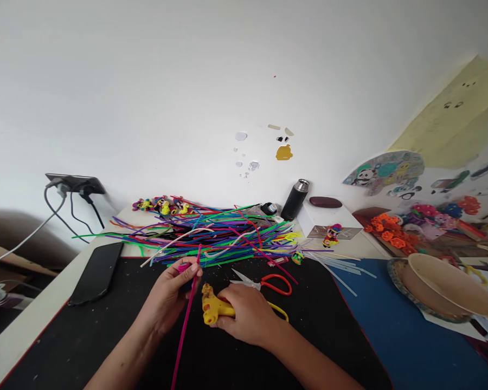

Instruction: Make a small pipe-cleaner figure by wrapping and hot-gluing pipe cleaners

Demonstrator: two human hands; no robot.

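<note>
My left hand [178, 284] pinches a magenta pipe cleaner [183, 336], whose long end hangs down past the lower edge of the view. A small magenta coil [183, 267] shows at the same fingers. To the right, my right hand [246, 314] is wrapped round a yellow hot glue gun [213, 310]; its nozzle end, stained dark, points toward my left hand without touching it. Just beyond my right hand lie scissors [276, 283] with red-orange handles, blades toward the left. A heap of many-coloured pipe cleaners [211, 238] spreads across the back of the black mat [146, 352].
A black phone [96, 273] lies at the left. Along the back stand small pipe-cleaner figures [162, 206], a black flask [296, 199] and a white box [329, 216] with a dark red case [326, 202] on top. Clear glue sticks [341, 268] and a bowl [451, 287] are at the right.
</note>
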